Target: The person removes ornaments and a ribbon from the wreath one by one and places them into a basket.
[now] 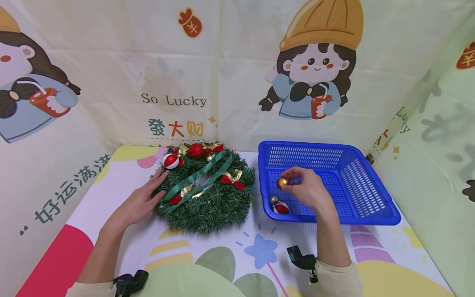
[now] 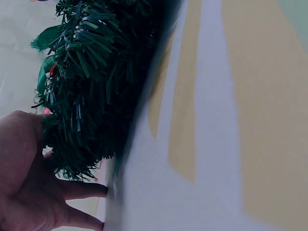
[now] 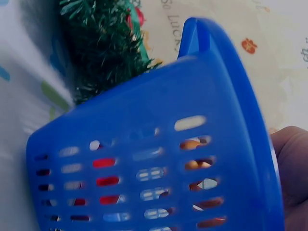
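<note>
1. Pinching a gold ball ornament (image 1: 283,182) between thumb and fingertips, the person's right hand (image 1: 306,189) is held over the left part of a blue plastic basket (image 1: 375,220).
2. Inside that basket, toward its near left corner, I can see a red-and-white ball ornament (image 1: 281,208) and, just beside it, a small pale metallic ball (image 1: 273,200).
3. On the other side, the left hand (image 1: 139,204) has its fingers spread and extended, grasping nothing; the fingertips touch the left edge of a green artificial wreath (image 1: 219,212).
4. The wreath lies flat on the table, to the left of the basket and near it. Its upper part bears a red-and-white ball (image 1: 171,161), a ridged red ball (image 1: 196,151) and red-and-gold bows, one of them the right-hand bow (image 1: 233,179). A green ribbon (image 1: 193,178) runs slantwise across it in two strands.
5. Under everything is a printed tablecloth (image 1: 248,243) with coloured shapes and a blue star. Behind hangs a cream backdrop (image 1: 237,86) with a cartoon girl (image 1: 315,82) in an orange hat and the words "So Lucky".
6. From the right wrist, the basket's slotted wall hides much of that hand; red shows through several slots.
</note>
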Available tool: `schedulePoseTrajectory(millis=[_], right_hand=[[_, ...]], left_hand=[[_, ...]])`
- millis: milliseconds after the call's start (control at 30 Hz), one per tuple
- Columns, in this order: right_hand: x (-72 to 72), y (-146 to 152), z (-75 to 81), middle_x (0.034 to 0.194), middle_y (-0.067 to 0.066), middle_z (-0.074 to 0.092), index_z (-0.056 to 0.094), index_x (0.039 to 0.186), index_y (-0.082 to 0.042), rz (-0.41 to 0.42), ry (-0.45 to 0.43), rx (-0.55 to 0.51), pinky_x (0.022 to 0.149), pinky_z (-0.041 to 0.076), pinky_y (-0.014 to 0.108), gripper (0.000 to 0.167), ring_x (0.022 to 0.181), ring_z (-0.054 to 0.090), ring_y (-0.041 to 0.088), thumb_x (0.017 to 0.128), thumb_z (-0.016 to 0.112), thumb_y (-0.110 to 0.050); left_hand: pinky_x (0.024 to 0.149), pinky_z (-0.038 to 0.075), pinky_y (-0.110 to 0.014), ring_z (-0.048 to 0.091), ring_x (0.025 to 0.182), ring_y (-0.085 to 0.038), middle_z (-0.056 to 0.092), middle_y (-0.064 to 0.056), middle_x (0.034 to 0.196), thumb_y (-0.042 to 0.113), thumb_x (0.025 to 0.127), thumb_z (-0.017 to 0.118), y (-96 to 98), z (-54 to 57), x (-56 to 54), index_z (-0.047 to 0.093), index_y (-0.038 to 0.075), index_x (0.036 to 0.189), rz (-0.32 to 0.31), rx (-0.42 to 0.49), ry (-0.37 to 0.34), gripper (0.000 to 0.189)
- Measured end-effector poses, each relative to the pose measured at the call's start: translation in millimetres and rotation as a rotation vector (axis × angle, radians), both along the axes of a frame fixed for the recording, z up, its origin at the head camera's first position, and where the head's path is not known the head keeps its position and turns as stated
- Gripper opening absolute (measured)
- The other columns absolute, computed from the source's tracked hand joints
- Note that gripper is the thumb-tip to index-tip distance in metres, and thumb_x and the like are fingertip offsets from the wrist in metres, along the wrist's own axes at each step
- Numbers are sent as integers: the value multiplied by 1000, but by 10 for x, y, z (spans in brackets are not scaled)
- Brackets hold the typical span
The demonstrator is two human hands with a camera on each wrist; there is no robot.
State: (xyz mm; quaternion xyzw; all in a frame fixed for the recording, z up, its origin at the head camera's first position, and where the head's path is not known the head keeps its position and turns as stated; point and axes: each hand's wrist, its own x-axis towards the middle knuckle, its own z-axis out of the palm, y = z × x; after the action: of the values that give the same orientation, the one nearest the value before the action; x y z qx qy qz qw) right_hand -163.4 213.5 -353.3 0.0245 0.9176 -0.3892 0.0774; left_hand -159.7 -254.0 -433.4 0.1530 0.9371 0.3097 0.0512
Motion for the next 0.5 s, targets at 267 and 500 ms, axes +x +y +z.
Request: schedulePoseTrajectory(millis=[267, 500], right_hand=[[-26, 89, -72, 125, 20, 69, 70, 123, -9, 19, -28, 51, 93, 54, 57, 29, 121, 60, 42, 95, 73, -13], [-58, 112, -131, 123, 19, 70, 71, 121, -11, 25, -82, 100, 89, 51, 56, 27, 118, 58, 42, 95, 73, -16]], left_hand=[[117, 26, -74, 21, 155, -54, 7, -11, 177, 29, 111, 50, 11, 25, 7, 20, 20, 168, -2, 4, -1, 65], [117, 26, -74, 21, 155, -53, 7, -11, 177, 30, 111, 50, 4, 10, -3, 20, 21, 169, -5, 0, 2, 66]])
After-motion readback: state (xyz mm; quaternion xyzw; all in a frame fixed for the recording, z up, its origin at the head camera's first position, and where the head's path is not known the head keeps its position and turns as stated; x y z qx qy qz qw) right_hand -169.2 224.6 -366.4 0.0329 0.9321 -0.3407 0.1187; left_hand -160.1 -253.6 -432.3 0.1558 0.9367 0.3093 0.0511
